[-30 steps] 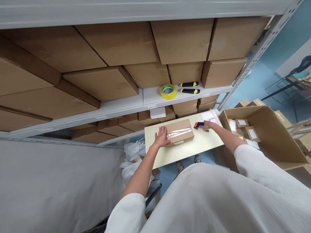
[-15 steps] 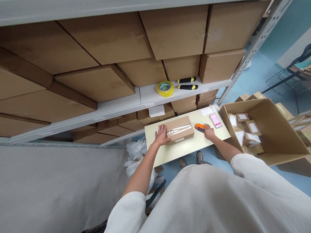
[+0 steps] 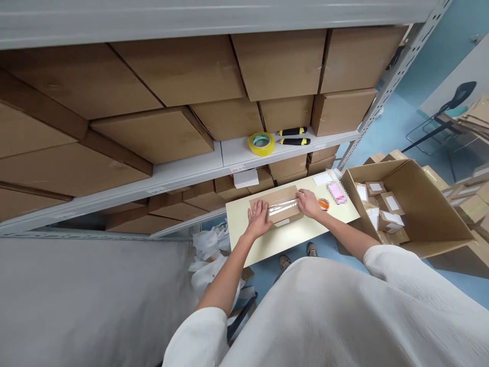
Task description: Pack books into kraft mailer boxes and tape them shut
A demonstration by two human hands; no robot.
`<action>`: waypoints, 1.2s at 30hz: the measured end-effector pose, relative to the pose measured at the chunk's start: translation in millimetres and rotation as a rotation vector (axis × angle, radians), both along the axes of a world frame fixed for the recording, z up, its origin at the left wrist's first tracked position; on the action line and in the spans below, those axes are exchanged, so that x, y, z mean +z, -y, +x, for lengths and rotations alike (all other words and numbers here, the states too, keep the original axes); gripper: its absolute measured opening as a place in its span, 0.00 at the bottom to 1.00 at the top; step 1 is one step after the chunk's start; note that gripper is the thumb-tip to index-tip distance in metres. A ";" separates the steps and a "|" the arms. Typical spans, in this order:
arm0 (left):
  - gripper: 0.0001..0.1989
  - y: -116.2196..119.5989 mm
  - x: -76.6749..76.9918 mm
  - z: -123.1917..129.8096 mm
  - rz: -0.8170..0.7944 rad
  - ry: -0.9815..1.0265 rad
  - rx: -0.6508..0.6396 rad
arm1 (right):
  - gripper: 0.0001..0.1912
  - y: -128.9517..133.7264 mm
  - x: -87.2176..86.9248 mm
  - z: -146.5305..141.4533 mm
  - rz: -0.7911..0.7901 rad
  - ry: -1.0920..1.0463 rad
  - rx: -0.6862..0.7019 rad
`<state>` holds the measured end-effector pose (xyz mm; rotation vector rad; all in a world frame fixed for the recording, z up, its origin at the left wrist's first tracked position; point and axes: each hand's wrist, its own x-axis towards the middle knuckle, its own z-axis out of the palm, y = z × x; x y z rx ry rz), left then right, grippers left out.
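A small brown cardboard box (image 3: 284, 197) lies on the cream tabletop (image 3: 263, 248), with a shiny strip of clear tape along its top and a white label on its near side. My left hand (image 3: 258, 220) rests open on the box's left part, fingers spread and lying on the cardboard. At the opposite end, my right hand (image 3: 308, 204) touches the top near the edge, its fingers extended over the tape's end. Just right of that hand sits an orange tape dispenser (image 3: 324, 204), partly hidden by the hand and wrist.
A pink pixelated item (image 3: 336, 193) and white paper (image 3: 323, 178) lie at the table's right. Beside it stands a large open carton (image 3: 439, 214) holding several small boxes. On the shelf (image 3: 233, 151) are yellow tape (image 3: 261, 143), two utility knives (image 3: 293, 141) and cartons.
My right hand has let go of the orange tape dispenser, leaving it on the table, and has moved left onto the box's right end. My left hand stays on the box.
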<state>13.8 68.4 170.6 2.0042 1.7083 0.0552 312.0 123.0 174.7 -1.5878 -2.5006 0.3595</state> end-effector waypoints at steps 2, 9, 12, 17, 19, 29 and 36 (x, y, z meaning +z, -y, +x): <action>0.49 4.8 -3.7 7.4 0.040 0.019 -0.059 | 0.30 7.8 -1.9 -27.7 -0.006 -0.045 0.158; 0.47 15.8 -18.3 10.3 0.102 0.017 -0.171 | 0.42 25.0 -28.1 -50.2 -0.034 0.067 0.374; 0.46 16.9 -21.3 7.4 0.112 0.010 -0.177 | 0.41 23.9 -30.6 -38.2 -0.017 0.084 0.365; 0.48 17.6 -23.4 7.7 0.117 0.006 -0.196 | 0.42 27.7 -29.2 -31.7 -0.029 0.104 0.293; 0.47 18.6 -23.9 8.5 0.117 0.008 -0.190 | 0.43 30.7 -29.4 -31.1 -0.032 0.112 0.248; 0.46 14.9 -13.5 11.5 0.062 -0.009 -0.098 | 0.37 22.9 -25.5 -28.6 -0.071 -0.010 0.189; 0.39 7.4 0.5 30.5 0.056 0.086 -0.092 | 0.22 19.3 -6.5 7.0 -0.016 -0.147 0.088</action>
